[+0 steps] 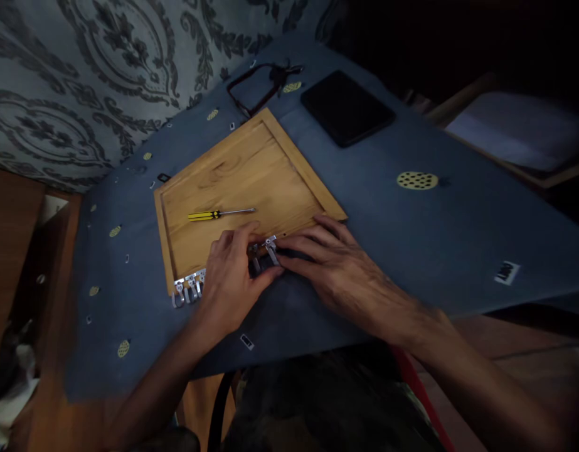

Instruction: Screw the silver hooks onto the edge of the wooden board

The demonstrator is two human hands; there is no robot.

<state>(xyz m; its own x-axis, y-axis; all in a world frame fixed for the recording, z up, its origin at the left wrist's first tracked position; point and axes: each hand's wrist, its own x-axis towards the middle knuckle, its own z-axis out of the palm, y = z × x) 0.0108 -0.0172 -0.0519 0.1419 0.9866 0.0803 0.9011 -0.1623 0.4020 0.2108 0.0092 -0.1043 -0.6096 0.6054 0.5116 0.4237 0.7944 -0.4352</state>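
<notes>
A metal hook rail (271,245) with several silver hooks lies along the near edge of a framed wooden board (233,176). My left hand (230,270) is closed around the rail's middle, index finger above and thumb below, hiding some hooks. More hooks (191,285) show to the left of it. With its fingers stretched out, my right hand (339,270) rests over the board's near right corner, fingertips at the rail's right end. On the board's face lies a screwdriver (218,214) with a yellow and black handle, its tip pointing right.
A blue cloth with pineapple prints (440,251) covers the table. Behind the board are a pair of glasses (256,88) and a black tablet-like slab (348,108). A small dark piece (164,178) sits by the board's left corner. Patterned wallpaper (124,56) rises behind.
</notes>
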